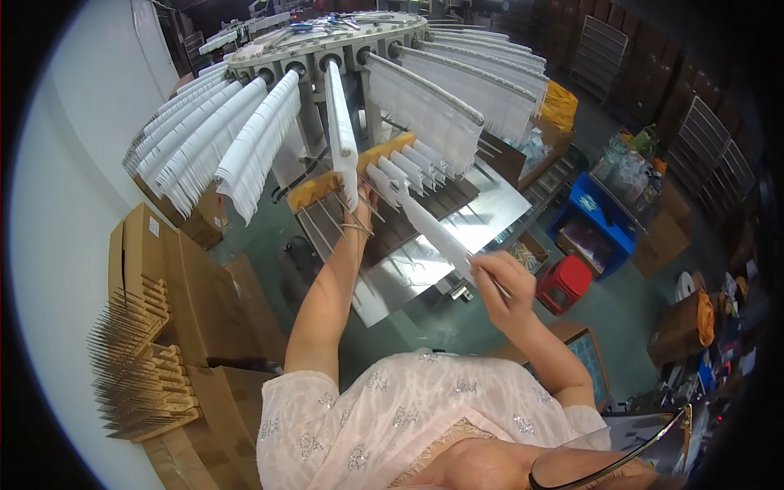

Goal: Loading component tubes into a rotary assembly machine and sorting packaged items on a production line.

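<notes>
One bare right hand (504, 282), just off the right edge of the silver metal table (498, 204), pinches the near end of a long, narrow, smooth white strip (441, 235), which slants taut over that table. At the table's far side, the bare left hand (364, 206) is partly hidden beside thin metal rods (322, 227); its grip I cannot tell. Behind the table, pleated white sheets (429, 110) hang from a round grey metal carousel (347, 39).

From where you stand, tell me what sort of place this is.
Most likely a small factory workshop: a big round machine carries rows of hanging white material, a metal table stands by it, and cardboard boxes stand around.
</notes>
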A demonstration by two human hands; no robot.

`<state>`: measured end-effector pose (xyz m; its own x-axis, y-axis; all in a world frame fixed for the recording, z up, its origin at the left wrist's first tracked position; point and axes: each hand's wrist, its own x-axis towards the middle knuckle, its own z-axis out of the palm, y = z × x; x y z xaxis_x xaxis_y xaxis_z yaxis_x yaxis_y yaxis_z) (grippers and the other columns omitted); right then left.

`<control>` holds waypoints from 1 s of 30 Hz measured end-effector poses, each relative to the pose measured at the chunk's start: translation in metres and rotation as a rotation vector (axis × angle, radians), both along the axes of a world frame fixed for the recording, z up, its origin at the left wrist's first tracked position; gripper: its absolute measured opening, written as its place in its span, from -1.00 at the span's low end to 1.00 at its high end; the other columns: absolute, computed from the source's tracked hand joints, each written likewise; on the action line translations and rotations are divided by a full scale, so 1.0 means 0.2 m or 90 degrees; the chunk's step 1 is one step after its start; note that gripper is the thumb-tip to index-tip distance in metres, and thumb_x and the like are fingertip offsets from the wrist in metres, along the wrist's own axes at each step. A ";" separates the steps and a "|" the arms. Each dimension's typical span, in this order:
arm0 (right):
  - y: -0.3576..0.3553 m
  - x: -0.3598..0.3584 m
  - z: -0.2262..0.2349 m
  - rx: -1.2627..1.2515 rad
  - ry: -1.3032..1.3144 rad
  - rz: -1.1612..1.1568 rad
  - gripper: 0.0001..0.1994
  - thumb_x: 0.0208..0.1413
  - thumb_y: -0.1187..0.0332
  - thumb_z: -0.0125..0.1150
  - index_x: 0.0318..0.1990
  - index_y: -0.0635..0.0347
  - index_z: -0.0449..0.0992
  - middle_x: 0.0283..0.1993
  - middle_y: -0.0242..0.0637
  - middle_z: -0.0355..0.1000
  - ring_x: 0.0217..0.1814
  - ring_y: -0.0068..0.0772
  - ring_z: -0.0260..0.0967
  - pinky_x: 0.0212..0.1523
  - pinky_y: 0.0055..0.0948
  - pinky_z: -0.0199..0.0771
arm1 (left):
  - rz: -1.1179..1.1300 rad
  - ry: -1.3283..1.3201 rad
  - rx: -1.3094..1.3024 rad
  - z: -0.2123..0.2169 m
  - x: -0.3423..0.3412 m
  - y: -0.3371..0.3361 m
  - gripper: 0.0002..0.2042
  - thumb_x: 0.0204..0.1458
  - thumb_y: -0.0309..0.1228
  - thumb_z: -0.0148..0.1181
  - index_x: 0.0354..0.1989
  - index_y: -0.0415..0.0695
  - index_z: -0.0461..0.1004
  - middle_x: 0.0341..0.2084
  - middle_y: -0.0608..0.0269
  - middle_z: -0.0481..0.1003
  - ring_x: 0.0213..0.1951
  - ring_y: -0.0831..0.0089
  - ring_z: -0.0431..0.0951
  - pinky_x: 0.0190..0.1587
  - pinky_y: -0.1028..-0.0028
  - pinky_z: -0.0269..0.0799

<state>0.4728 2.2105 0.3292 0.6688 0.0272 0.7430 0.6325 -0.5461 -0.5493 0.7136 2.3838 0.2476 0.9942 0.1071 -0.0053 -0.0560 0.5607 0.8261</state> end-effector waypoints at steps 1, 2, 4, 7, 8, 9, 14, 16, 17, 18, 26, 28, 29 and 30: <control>0.03 0.03 -0.02 0.000 -0.002 0.001 -0.84 -0.12 0.63 -0.01 -0.33 0.35 0.42 -0.51 -0.20 0.33 -0.56 -0.45 0.28 -0.55 -0.60 0.25 | -0.018 0.021 -0.040 0.01 -0.01 0.00 -0.75 0.05 -0.25 -0.18 -0.30 -0.15 0.36 -0.72 0.43 0.30 -0.81 0.61 0.14 -0.80 0.63 -0.06; 0.05 0.07 -0.04 0.062 0.031 0.021 -0.84 -0.11 0.63 0.00 -0.31 0.35 0.42 -0.50 -0.22 0.34 -0.54 -0.48 0.29 -0.53 -0.61 0.25 | -0.012 0.019 -0.041 0.00 -0.01 0.01 -0.75 0.05 -0.25 -0.18 -0.30 -0.15 0.36 -0.72 0.43 0.30 -0.81 0.61 0.14 -0.80 0.63 -0.06; 0.08 0.08 -0.08 0.173 0.106 0.062 -0.83 -0.06 0.60 -0.04 -0.28 0.36 0.40 -0.45 -0.24 0.35 -0.48 -0.55 0.29 -0.47 -0.61 0.26 | 0.011 -0.064 0.058 -0.03 -0.04 0.03 -0.75 0.05 -0.26 -0.18 -0.30 -0.16 0.36 -0.68 0.42 0.34 -0.80 0.62 0.14 -0.78 0.63 -0.03; 0.05 0.02 -0.10 0.222 0.106 0.091 -0.83 0.00 0.54 -0.12 -0.26 0.36 0.38 -0.42 -0.27 0.34 -0.45 -0.56 0.27 -0.44 -0.61 0.24 | -0.046 -0.081 0.229 0.07 -0.21 0.02 -0.79 0.02 -0.37 -0.14 -0.26 -0.19 0.37 -0.54 0.42 0.37 -0.59 0.65 0.26 -0.60 0.64 0.13; 0.03 -0.02 -0.13 0.266 0.127 0.088 -0.82 0.03 0.51 -0.16 -0.26 0.35 0.37 -0.41 -0.29 0.33 -0.44 -0.57 0.25 -0.41 -0.61 0.23 | -0.090 -0.095 0.350 0.05 -0.25 0.05 -0.78 -0.02 -0.43 -0.11 -0.20 -0.18 0.37 -0.41 0.39 0.41 -0.41 0.63 0.37 -0.46 0.62 0.28; 0.00 -0.07 -0.16 0.312 0.149 0.081 -0.81 0.05 0.49 -0.19 -0.25 0.34 0.36 -0.39 -0.31 0.32 -0.43 -0.58 0.24 -0.38 -0.62 0.22 | -0.022 -0.250 0.440 -0.02 -0.26 0.05 -0.78 -0.04 -0.47 -0.08 -0.23 -0.26 0.38 -0.52 0.30 0.43 -0.49 0.59 0.38 -0.48 0.59 0.27; -0.18 -0.23 -0.30 0.724 0.093 0.018 -0.86 0.06 0.36 -0.15 -0.27 0.22 0.23 -0.36 -0.30 0.26 -0.42 -0.60 0.20 -0.43 -0.66 0.20 | -0.020 -0.333 0.658 0.10 -0.61 0.10 -0.80 -0.08 -0.49 -0.01 -0.27 -0.24 0.43 -0.70 0.30 0.37 -0.61 0.58 0.34 -0.52 0.59 0.25; -0.29 -0.30 -0.36 0.774 0.086 0.025 -0.86 0.06 0.36 -0.16 -0.28 0.21 0.23 -0.39 -0.31 0.26 -0.48 -0.63 0.20 -0.54 -0.70 0.19 | -0.072 -0.481 0.782 0.07 -0.68 0.10 -0.76 -0.20 -0.49 0.08 -0.29 -0.25 0.41 -0.49 0.11 0.40 -0.43 0.26 0.41 -0.36 0.43 0.32; -0.34 -0.33 -0.39 0.791 0.095 0.043 -0.87 0.06 0.36 -0.16 -0.28 0.20 0.23 -0.39 -0.32 0.26 -0.49 -0.64 0.20 -0.55 -0.71 0.20 | -0.131 -0.526 0.842 0.05 -0.69 0.09 -0.72 -0.25 -0.48 0.12 -0.28 -0.26 0.40 -0.39 0.07 0.40 -0.34 0.17 0.40 -0.29 0.39 0.33; -0.37 -0.36 -0.42 0.808 0.102 0.062 -0.88 0.06 0.37 -0.15 -0.29 0.19 0.23 -0.40 -0.33 0.26 -0.51 -0.64 0.20 -0.56 -0.72 0.20 | -0.122 -0.549 0.959 0.02 -0.72 0.04 -0.61 -0.33 -0.42 0.21 -0.25 -0.28 0.35 -0.30 0.05 0.34 -0.24 0.13 0.34 -0.19 0.35 0.30; -0.40 -0.47 -0.50 0.834 0.086 -0.008 -0.90 0.03 0.38 -0.13 -0.31 0.17 0.24 -0.39 -0.36 0.26 -0.49 -0.65 0.20 -0.58 -0.75 0.19 | -0.120 -0.729 1.073 -0.08 -0.83 -0.01 -0.84 -0.38 -0.48 0.10 -0.52 -0.19 0.36 -0.54 0.22 0.35 -0.44 0.29 0.36 -0.44 0.39 0.30; -0.40 -0.48 -0.50 0.830 0.076 -0.010 -0.90 0.03 0.37 -0.13 -0.31 0.17 0.24 -0.40 -0.35 0.26 -0.50 -0.64 0.20 -0.58 -0.74 0.19 | -0.140 -0.755 1.080 -0.09 -0.83 0.00 -0.87 -0.38 -0.49 0.11 -0.57 -0.18 0.35 -0.58 0.21 0.35 -0.46 0.29 0.36 -0.45 0.38 0.29; -0.41 -0.48 -0.51 0.825 0.075 -0.006 -0.90 0.03 0.37 -0.13 -0.31 0.17 0.24 -0.40 -0.35 0.27 -0.51 -0.64 0.20 -0.58 -0.73 0.18 | -0.155 -0.772 1.091 -0.09 -0.83 0.01 -0.90 -0.38 -0.50 0.11 -0.63 -0.18 0.35 -0.61 0.21 0.34 -0.47 0.29 0.36 -0.45 0.38 0.29; -0.41 -0.48 -0.51 0.823 0.070 -0.006 -0.90 0.03 0.37 -0.13 -0.31 0.17 0.24 -0.40 -0.35 0.27 -0.51 -0.64 0.20 -0.58 -0.73 0.18 | -0.152 -0.777 1.089 -0.09 -0.83 0.02 -0.90 -0.38 -0.50 0.11 -0.63 -0.18 0.35 -0.61 0.21 0.34 -0.47 0.29 0.36 -0.45 0.38 0.29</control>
<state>0.3762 2.1290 0.2265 0.7239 -0.6689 0.1691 0.5501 0.4116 -0.7267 0.5480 2.3880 0.2295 0.4106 -0.7982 0.4407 -0.8918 -0.4522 0.0120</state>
